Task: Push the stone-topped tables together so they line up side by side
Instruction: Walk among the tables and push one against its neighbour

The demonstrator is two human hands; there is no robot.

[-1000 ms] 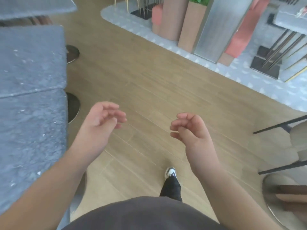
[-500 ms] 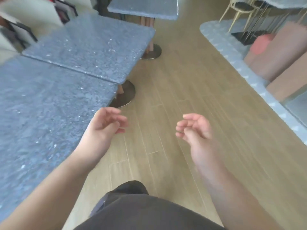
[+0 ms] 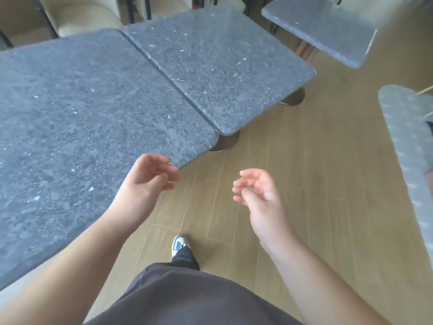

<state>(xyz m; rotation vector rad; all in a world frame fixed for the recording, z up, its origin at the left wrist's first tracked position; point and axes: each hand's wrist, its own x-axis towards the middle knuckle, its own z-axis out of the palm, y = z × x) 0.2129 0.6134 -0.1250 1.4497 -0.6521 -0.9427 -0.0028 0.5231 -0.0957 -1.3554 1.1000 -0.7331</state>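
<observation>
No brand, label or writing can be read anywhere in the view.

Two stone-topped counters stand side by side on the left and centre of the scene. The near counter (image 3: 77, 127) fills the left part of the view; the far counter (image 3: 218, 66) sits just beyond it to the right. Their long edges meet along a thin seam that runs from the far left toward the near right, so both tops lie with that shared edge slanting across the view, and their rounded near-right corners end almost level with each other. The stone is dark grey with pale flecks. Round metal bases show under the corners on the wooden floor (image 3: 304, 184).

A third stone-topped counter (image 3: 321, 26) stands apart at the far right, turned at a different angle and separated from the pair by a gap of floor.

Both hands are empty, with fingers loosely curled and spread. The left hand (image 3: 147, 184) hovers at the near-right corner of the near counter, whether it touches the edge cannot be told. The right hand (image 3: 257, 193) hangs over the floor, well apart from any counter.

A blue and white shoe (image 3: 179, 243) shows on the floor below the hands. A pale patterned raised platform (image 3: 407, 141) runs along the right edge. Cream chairs (image 3: 82, 15) stand beyond the counters.
</observation>
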